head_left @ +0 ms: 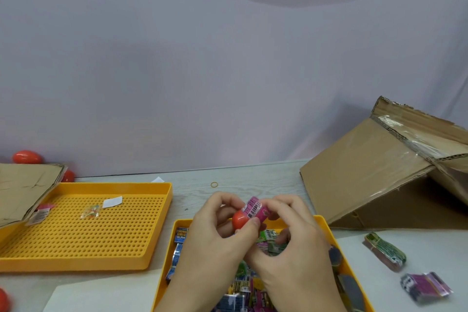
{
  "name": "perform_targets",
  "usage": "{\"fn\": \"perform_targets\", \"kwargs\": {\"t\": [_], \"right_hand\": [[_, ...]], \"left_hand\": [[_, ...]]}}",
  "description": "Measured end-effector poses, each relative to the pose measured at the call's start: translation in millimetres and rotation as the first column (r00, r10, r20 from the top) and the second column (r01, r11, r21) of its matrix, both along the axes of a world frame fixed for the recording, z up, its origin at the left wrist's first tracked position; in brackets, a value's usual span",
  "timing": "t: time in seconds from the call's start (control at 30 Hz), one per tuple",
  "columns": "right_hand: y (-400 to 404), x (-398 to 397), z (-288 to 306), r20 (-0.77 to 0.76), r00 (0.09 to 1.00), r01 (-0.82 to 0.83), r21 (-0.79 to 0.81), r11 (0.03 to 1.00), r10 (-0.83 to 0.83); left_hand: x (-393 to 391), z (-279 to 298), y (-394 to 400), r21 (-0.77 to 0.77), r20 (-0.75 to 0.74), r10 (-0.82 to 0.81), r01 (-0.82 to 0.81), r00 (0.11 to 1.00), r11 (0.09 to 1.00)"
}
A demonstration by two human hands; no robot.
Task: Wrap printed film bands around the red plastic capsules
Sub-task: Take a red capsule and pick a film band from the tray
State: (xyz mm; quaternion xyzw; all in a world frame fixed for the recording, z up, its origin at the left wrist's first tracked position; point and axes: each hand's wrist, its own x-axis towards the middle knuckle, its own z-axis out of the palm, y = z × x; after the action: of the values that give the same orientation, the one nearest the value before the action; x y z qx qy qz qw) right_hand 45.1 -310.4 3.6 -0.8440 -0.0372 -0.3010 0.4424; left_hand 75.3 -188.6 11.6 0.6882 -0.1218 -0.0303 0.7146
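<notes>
Near edge: yellow tray (pixel 326 229) filled with loose printed film bands (pixel 243 286). Just above it, left hand (pixel 215 235) grips a red capsule (pixel 239 220), thumb curled under it. Right hand (pixel 291 235) pinches a pink barcode band (pixel 255 209) sitting around the capsule's right end. Left: perforated yellow tray (pixel 83 230). Right: bundled bands (pixel 385 252), farther back a tilted cardboard box (pixel 367 172).

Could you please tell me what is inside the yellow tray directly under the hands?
The yellow tray holds a loose pile of printed film bands in blue, green and pink. Both hands cover its middle, so what lies there is hidden.
</notes>
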Motion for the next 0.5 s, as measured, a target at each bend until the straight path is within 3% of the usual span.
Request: {"fn": "perform_targets", "kwargs": {"t": [0.27,0.5], "right_hand": [[-0.2,-1.2,3.2,-0.009,0.997,-0.077,0.09,0.993,0.078],[1.0,-1.9,4.7,0.012,0.996,-0.088,0.117,0.989,0.087]], "left_hand": [[-0.9,2.8,0.8,-0.071,0.022,-0.03,0.031,0.999,0.997],[0.2,5.6,6.0,-0.005,0.0,-0.034,0.034,0.999,0.999]]}}
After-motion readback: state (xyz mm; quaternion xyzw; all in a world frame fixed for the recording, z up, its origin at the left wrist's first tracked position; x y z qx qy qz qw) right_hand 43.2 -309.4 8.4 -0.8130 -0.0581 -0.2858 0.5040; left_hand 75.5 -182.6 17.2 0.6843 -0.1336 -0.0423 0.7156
